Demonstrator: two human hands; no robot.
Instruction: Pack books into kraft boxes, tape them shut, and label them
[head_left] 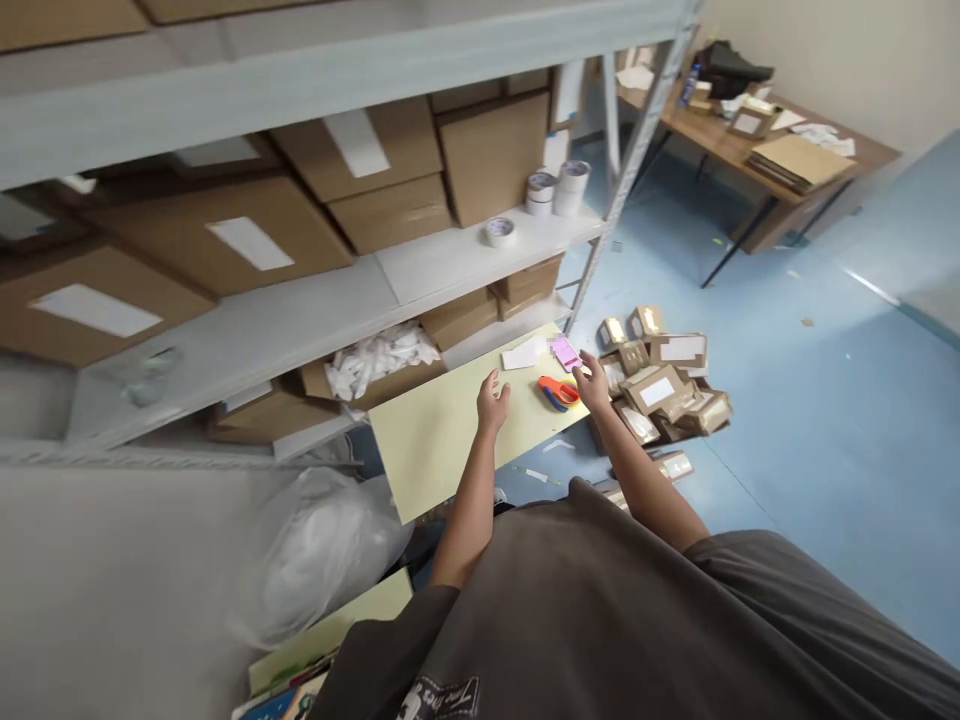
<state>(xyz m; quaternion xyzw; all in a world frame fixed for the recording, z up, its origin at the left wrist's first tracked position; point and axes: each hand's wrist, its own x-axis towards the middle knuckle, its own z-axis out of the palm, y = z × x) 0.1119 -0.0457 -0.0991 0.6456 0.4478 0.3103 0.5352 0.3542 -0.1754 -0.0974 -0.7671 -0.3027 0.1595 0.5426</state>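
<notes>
My left hand [493, 403] hovers over the pale yellow tabletop [427, 440], its fingers apart and nothing in them. Over the table's right end, my right hand [592, 382] is also open and empty, close to a phone with a pink screen [566, 354] and an orange and blue hand tool [556, 393]. Whether the right fingertips touch the phone I cannot tell. The tool lies between my two hands and looks like a tape dispenser. Some white paper [523, 354] lies beyond my left hand, to the left of the phone.
A metal shelf [450, 250] holding cardboard boxes [495, 160] and tape rolls [499, 232] stands beyond the table. Small parcels [660, 390] are piled on the right. A plastic bag [322, 540] sits at left. Another desk [862, 160] stands at the far right.
</notes>
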